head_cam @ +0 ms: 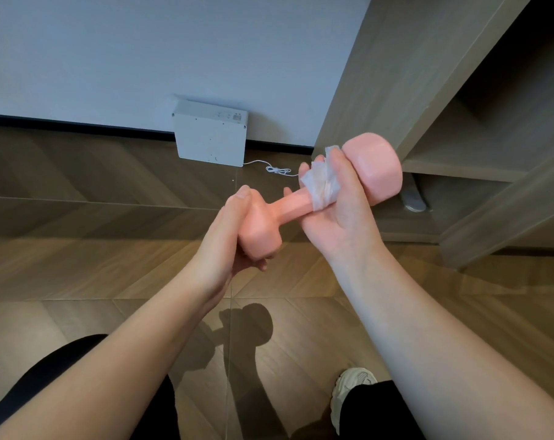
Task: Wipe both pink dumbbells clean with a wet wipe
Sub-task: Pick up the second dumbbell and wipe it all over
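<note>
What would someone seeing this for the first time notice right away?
A pink dumbbell held up mid-frame: the left hand grips its near head, while the right hand wraps a wet wipe round the handle beside the far head. Behind, a white box stands on the floor against the wall.

Your left grip (pixel 229 236) holds the dumbbell (pixel 290 205) at its near-left end. Your right grip (pixel 342 214) wraps the wipe (pixel 321 185) on the handle beside the far-right end. Box (pixel 209 138) on floor (pixel 78 217) against far wall (pixel 110 58), cable (pixel 277 169) right of it, shelf unit (pixel 443 122) far right.
</note>
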Motion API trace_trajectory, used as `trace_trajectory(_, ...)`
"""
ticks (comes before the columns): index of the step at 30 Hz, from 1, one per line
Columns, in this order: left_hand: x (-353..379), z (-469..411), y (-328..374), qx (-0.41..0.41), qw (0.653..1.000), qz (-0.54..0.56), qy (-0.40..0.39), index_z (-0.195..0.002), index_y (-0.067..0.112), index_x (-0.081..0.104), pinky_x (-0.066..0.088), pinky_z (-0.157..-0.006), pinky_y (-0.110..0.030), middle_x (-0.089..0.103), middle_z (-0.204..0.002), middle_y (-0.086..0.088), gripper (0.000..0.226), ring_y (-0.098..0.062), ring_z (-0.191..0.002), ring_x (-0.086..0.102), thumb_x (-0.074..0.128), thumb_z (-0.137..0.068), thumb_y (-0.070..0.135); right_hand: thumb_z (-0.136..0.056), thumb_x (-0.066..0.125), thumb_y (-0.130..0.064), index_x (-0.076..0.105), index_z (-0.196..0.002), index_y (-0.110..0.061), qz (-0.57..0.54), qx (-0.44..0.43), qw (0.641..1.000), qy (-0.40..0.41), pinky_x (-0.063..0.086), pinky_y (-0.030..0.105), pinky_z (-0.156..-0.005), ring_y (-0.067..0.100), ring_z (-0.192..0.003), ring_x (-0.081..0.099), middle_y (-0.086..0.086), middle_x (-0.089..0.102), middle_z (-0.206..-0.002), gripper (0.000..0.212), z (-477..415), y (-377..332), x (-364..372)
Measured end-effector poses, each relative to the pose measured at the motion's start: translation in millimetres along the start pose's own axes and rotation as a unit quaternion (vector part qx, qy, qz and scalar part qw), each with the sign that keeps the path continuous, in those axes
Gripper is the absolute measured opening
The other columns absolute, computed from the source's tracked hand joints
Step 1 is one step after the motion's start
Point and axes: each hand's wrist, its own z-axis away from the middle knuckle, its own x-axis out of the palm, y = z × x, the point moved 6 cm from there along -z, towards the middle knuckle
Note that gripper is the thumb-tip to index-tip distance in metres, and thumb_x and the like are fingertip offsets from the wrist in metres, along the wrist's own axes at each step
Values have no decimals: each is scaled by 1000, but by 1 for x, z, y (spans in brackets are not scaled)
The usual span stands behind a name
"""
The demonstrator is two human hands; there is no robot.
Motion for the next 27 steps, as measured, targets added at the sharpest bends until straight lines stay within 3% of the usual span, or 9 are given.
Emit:
trace_trajectory(3,-1,5,-12,-138,987,66,-41,-93,9,75,47,-43,-29,60,-74,-21,68,-28,-51,54,35,-94,65,-86,71,-17,64,-90,-18,37,-7,999,-15,41,49,-104,16,-83,66,-2,70,-81,8,2,4,2)
trace_trajectory(6,-9,11,-21,-229,963,139,-42,-100,8,68,48,-40,-27,60,-75,-21,66,-29,-48,54,38,-91,65,-89,67,-14,62,-91,-18,95,-12,995,-36,46,41,-85,20,-88,63,3,69,-83,7,4,15,8)
trace_trajectory(9,-12,12,-23,-236,956,168,-48,-105,8,65,48,-39,-27,60,-76,-21,66,-29,-48,53,38,-90,66,-90,68,-16,62,-91,-18,201,-19,978,-46,53,29,-65,13,-78,67,3,73,-82,6,7,31,9)
trace_trajectory(12,-10,9,-20,-216,957,182,-62,-90,9,74,48,-39,-28,61,-76,-21,66,-30,-49,54,38,-91,65,-71,81,-33,71,-94,-23,327,-11,944,-40,59,29,-72,0,-75,71,-6,77,-92,27,12,46,1)
trace_trajectory(15,-5,9,-18,-203,958,187,-78,-91,9,77,52,-43,-30,62,-75,-21,67,-31,-53,56,39,-91,64,-72,82,-41,74,-72,-41,419,-19,907,-34,50,21,-44,-4,-54,65,-35,62,-60,7,21,52,-4)
trace_trajectory(16,-3,9,-17,-200,958,186,-85,-94,8,77,53,-45,-30,63,-76,-21,67,-32,-55,58,40,-91,64,-75,81,-41,70,-64,-50,434,-14,900,-46,44,21,-40,-1,-49,64,-40,56,-55,17,19,54,-8)
trace_trajectory(22,9,11,-7,-124,974,130,-139,-94,17,76,53,-48,-29,64,-82,-19,57,-28,-60,59,45,-87,65,-80,77,-30,77,-84,-24,329,28,944,-21,52,31,-64,12,-76,70,-5,75,-80,7,17,39,-13)
trace_trajectory(25,16,14,-7,-111,978,103,-142,-98,12,72,51,-47,-29,64,-84,-21,59,-27,-62,60,46,-86,64,-85,73,-19,60,-116,-7,198,24,979,39,54,32,-68,15,-87,69,6,69,-100,36,14,25,-16)
trace_trajectory(27,14,14,-9,-113,981,79,-135,-108,7,67,51,-49,-30,65,-84,-19,65,-27,-64,58,46,-85,65,-85,69,-13,58,-108,-7,131,27,990,51,49,34,-72,17,-79,66,9,64,-96,26,13,17,-14)
